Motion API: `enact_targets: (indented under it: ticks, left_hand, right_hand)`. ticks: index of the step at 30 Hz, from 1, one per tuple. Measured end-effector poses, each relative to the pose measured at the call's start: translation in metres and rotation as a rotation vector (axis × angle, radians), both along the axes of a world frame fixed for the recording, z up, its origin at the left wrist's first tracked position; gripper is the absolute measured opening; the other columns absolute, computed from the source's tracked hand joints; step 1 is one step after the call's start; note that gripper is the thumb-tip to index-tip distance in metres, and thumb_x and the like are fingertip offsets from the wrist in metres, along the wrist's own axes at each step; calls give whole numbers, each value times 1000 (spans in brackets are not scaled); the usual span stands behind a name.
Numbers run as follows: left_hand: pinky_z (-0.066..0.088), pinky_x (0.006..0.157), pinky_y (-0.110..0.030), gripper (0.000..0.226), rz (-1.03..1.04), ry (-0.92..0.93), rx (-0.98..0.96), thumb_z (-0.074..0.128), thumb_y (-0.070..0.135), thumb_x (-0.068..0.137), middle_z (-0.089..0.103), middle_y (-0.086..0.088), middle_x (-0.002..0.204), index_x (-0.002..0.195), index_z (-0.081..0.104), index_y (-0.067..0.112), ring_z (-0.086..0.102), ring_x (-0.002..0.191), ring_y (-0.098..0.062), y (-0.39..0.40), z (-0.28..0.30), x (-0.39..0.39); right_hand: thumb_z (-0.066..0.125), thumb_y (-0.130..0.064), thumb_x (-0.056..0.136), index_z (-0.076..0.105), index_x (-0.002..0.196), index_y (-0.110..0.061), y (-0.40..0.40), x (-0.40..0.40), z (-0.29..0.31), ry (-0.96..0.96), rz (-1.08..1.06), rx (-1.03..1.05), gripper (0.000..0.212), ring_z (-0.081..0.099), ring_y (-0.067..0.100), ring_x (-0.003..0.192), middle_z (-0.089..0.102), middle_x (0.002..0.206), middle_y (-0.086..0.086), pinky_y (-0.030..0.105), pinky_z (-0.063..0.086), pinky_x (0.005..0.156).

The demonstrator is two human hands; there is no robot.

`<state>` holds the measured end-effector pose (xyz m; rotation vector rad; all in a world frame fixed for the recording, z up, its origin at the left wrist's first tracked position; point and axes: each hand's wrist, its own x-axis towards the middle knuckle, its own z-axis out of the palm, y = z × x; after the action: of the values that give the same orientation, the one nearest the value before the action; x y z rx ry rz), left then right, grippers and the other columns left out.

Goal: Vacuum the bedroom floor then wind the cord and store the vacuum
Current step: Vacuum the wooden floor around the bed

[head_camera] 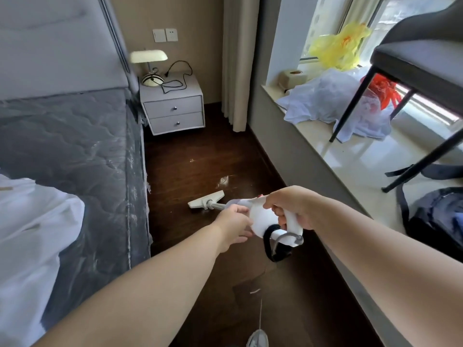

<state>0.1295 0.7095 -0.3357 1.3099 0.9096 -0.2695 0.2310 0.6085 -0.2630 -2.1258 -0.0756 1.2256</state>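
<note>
Dark floor [200, 156] between mattress edge [135, 171] and window ledge [333, 156]

One vacuum [265, 216] is being held by two hands, left hand [234, 227] at 7 o'clock, right hand [295, 206]; one nightstand [172, 106] with two drawers is being seen at 11 o'clock.

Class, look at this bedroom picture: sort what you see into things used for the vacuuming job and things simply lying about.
Part of the job:
stick vacuum
floor nozzle
left hand
right hand
scrap on the floor

Just lying about:
nightstand
lamp
yellow bag
backpack
chair
</note>
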Motion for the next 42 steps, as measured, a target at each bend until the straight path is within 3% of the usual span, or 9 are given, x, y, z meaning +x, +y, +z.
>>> enact_targets:
  ticks: [8,21,29,42]
  left_hand:
    - [55,90,-38,35,-68,-26,-37,51,3,94,63,-15,114,124,49,21,67,94,-26,4,6,-63]
    - [53,71,-31,34,-119,59,-88,52,3,92,61,-18,120,122,51,18,61,86,-27,3,-22,-119]
    - [51,84,-35,46,-88,117,-62,55,6,93,62,-12,119,136,48,20,63,108,-28,15,-35,-123]
    - [46,99,-39,55,-1,99,-87,51,2,95,50,-8,141,146,39,19,57,114,-24,24,-42,-75]
  right_hand:
    - [55,-9,88,48,70,-12,-6,-71,14,0,-55,7,19,33,16,45,38,53,2,26,32,47]
    - [52,-12,90,48,75,-12,-5,-132,-17,111,-103,-46,16,30,16,45,35,49,1,25,30,49]
    - [52,-14,91,52,79,-9,17,-138,-35,160,-40,-100,14,36,15,48,40,52,2,25,34,52]
    - [54,-16,90,50,77,-9,39,-77,-50,182,64,-140,16,40,16,50,43,58,4,24,37,51]
